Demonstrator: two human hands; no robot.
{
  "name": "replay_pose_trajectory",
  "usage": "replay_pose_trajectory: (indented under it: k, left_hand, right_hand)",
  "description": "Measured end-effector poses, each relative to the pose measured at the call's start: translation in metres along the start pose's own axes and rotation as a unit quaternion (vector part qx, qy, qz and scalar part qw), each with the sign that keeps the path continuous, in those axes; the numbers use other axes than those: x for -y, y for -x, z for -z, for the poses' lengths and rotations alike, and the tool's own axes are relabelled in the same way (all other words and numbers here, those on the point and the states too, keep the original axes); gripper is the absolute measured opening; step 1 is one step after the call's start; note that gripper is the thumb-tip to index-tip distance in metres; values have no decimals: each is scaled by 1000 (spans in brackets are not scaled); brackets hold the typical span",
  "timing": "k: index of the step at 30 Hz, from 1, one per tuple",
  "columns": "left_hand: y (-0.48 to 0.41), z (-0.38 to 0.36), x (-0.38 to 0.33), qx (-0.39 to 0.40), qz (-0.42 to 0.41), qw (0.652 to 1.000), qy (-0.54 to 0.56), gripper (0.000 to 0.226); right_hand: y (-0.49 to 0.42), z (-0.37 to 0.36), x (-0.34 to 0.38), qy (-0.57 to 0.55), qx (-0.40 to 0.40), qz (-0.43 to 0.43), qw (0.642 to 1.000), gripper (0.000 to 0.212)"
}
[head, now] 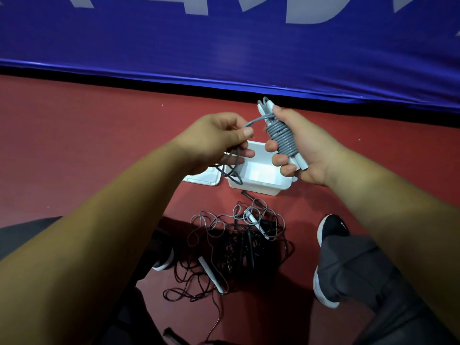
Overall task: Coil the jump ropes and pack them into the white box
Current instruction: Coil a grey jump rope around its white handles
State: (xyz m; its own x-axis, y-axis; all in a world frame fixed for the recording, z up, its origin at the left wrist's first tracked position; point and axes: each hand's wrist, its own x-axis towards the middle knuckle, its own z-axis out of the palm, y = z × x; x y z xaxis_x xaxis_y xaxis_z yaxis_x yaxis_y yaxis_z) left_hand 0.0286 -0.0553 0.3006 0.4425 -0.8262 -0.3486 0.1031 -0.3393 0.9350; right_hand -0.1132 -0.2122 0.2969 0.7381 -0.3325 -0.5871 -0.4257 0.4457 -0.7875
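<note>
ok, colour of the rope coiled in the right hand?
Grey rope on white handles, held in the right hand; head view.

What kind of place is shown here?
Probably an indoor sports hall: a smooth red floor, a blue fabric barrier with large white letters, and jump ropes tangled on the floor.

Your black, white-soled sneaker (332,227) sits on the dark red floor (99,145), grey trouser leg (361,270) above it. Blue fabric banner with white lettering (224,46) lines the far edge.
</note>
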Motion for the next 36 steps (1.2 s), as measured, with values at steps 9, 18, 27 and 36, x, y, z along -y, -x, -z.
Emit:
replay_pose_trajectory:
  k: [9, 18, 27, 36]
  left_hand:
    - [-7, 1, -3, -19, -57, 995, 77, 28]
    - [-10, 17, 6, -26, -102, 953, -283, 14]
    - [-7, 17, 11, -22, -102, 917, -385, 35]
    - [-3, 28, 3, 8, -163, 860, -484, 12]
  right_hand:
    - [2, 1, 6, -51, 0, -3, 999, 37]
    - [7, 3, 6, -21, 40, -6, 999, 34]
    - [17, 6, 15, 3, 117, 4, 993, 44]
    - [27, 9, 5, 160, 368, -137, 906, 43]
